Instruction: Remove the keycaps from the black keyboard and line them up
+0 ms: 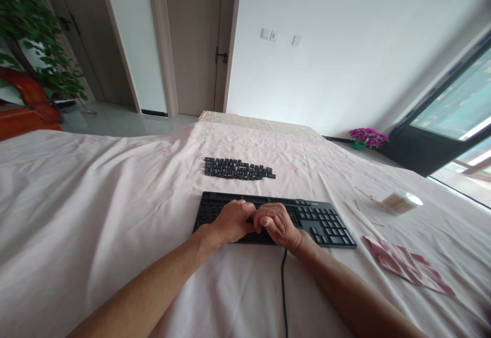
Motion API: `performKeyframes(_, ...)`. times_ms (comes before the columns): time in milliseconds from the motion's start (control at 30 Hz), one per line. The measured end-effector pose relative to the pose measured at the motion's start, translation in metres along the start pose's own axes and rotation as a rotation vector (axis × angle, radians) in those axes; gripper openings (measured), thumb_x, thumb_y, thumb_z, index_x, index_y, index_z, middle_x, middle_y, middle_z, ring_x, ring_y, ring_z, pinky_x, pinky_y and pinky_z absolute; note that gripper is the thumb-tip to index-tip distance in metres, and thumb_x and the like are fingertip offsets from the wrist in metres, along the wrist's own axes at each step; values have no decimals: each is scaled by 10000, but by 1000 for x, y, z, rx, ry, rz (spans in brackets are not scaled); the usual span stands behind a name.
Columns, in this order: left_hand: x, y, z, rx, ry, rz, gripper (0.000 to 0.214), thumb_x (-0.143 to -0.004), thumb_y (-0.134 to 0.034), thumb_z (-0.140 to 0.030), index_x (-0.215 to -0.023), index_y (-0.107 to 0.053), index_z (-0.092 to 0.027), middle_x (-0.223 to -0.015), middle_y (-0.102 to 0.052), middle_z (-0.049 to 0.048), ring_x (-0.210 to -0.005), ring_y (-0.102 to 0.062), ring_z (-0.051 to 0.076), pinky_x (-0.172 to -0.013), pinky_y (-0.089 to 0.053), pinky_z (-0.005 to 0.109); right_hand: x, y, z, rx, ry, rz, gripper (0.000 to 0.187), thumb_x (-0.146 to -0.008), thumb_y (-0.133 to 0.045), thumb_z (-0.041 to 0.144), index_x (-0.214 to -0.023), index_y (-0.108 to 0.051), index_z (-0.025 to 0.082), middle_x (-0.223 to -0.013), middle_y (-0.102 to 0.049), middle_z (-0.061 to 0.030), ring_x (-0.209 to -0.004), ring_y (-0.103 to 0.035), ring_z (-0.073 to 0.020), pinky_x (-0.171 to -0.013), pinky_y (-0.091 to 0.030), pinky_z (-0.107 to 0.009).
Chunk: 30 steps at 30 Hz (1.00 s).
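Observation:
A black keyboard (326, 220) lies on a pale pink cloth (95, 200) in front of me. My left hand (232, 221) and my right hand (278, 224) rest together on the keyboard's middle, fingers curled and pressed down, fingertips meeting. What lies under the fingers is hidden. Beyond the keyboard, a block of loose black keycaps (236, 169) is laid out in rows on the cloth. The keyboard's black cable (284, 297) runs toward me between my forearms.
A folded pink cloth (406, 264) lies right of the keyboard. A small white round container (401, 201) and thin sticks (362, 215) sit further right. A potted plant (34, 41), doors, a flower pot (366, 137) and a window surround the covered surface.

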State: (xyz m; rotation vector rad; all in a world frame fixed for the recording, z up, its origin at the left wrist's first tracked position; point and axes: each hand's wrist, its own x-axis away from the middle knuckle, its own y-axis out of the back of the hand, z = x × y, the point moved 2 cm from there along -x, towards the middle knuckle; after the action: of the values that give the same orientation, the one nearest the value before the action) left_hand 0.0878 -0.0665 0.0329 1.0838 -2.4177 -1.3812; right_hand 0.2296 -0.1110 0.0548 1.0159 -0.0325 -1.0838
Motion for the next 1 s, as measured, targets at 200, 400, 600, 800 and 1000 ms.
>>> performKeyframes(200,1,0,-3,-23,-58,-3,244,-811,-597,-403,-675,-641,-206,-728,-645,14,-734,-564,171,-696,-364,265,3,-4,-2,78,54,-37,644,-959,-147,549,-593,-548,202,-558,-583,-25,-548,-515,-136,-630,-408,-269)
performKeyframes(400,1,-1,-10,-27,-170,-25,314,-873,-524,-418,-684,-659,-207,-762,-624,-3,-763,-546,146,-713,-336,272,10,-1,0,58,76,-203,612,-976,-173,472,-551,-525,206,-508,-552,-14,-501,-483,-130,-612,-405,-283)
performKeyframes(600,5,2,-11,136,-177,-61,238,-881,-533,-361,-753,-664,-208,-797,-611,-16,-797,-562,124,-758,-355,253,10,2,6,-13,38,-326,577,-976,-210,430,-563,-548,209,-529,-565,-28,-523,-508,-141,-580,-412,-291)
performKeyframes(800,7,-2,-4,254,-71,-78,241,-748,-680,-212,-985,-646,-236,-921,-602,-7,-837,-564,143,-754,-418,241,14,8,3,-59,-127,-464,599,-977,-219,418,-568,-595,196,-576,-582,-37,-544,-520,-136,-603,-425,-282)
performKeyframes(1000,6,-5,-3,256,-48,-80,233,-714,-698,-159,-936,-676,-229,-989,-585,15,-897,-569,157,-811,-441,258,18,11,2,-47,-216,-524,613,-970,-214,452,-594,-615,181,-585,-582,-42,-551,-520,-136,-609,-426,-280)
